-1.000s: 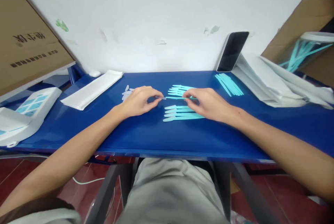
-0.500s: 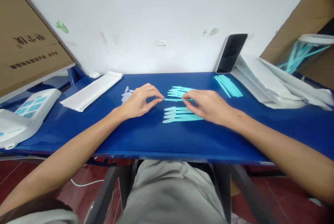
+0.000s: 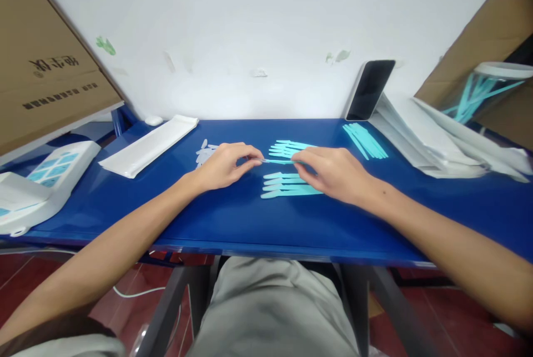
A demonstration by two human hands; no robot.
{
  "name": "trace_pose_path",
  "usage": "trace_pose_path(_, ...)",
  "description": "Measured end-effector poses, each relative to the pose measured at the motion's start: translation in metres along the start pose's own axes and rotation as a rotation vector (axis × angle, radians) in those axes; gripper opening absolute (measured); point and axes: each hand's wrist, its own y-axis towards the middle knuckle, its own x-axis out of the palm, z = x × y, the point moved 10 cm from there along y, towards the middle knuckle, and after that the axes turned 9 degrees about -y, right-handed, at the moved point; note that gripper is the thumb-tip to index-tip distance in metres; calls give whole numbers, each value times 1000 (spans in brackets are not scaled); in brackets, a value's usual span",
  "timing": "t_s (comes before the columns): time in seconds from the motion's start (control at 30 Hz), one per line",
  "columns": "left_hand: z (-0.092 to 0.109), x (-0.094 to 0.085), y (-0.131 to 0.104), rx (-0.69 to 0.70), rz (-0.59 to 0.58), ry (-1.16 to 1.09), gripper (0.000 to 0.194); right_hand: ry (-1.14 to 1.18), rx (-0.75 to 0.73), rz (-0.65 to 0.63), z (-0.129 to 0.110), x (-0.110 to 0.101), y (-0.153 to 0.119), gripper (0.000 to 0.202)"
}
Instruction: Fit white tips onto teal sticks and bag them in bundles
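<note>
Between my two hands a slim teal eyebrow razor (image 3: 278, 162) lies level, just above the blue table. My right hand (image 3: 339, 172) pinches its handle between thumb and fingers. My left hand (image 3: 225, 167) is closed at the other end, its fingertips on a small clear cap at the blade; the fingers partly hide it. Nearer me is a row of several teal razors with pale covered ends (image 3: 283, 186), partly under my right hand. Just behind the held razor lie several more teal razors (image 3: 287, 147). Loose translucent caps (image 3: 204, 152) are heaped beyond my left hand.
A bundle of teal sticks (image 3: 366, 140) lies right, before a propped phone (image 3: 370, 90). White packets (image 3: 425, 135) and a clear tub (image 3: 487, 90) stand far right. Leftward are a long white packet (image 3: 147, 146), a white device (image 3: 62, 179) and a cardboard box (image 3: 54, 40).
The view has shifted slightly. Both hands keep their pinch on the razor, and my right fingers sit a little closer round its handle.
</note>
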Motion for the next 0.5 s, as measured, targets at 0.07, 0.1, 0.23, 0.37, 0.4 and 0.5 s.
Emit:
trace_pose_path(0.07,1,1,0,-5,1,3,18,-46,-7,10,-3,-2,0,24)
trace_pose_path(0.1,1,0,0,-6,11,6,18,-55,-7,12,-3,-2,0,24)
trace_pose_path(0.23,6,-6,-1,-18,98,32,18,-100,-20,30,-6,-9,0,26)
trace_pose_path(0.37,17,-9,0,20,139,101,17,-197,-26,-8,-8,-12,1,30)
trace_pose_path(0.4,18,-9,1,25,135,111,17,-202,-22,-22,-8,-13,1,30)
trace_pose_path(0.5,21,-5,2,36,134,100,18,-144,-17,-53,-9,-11,2,31)
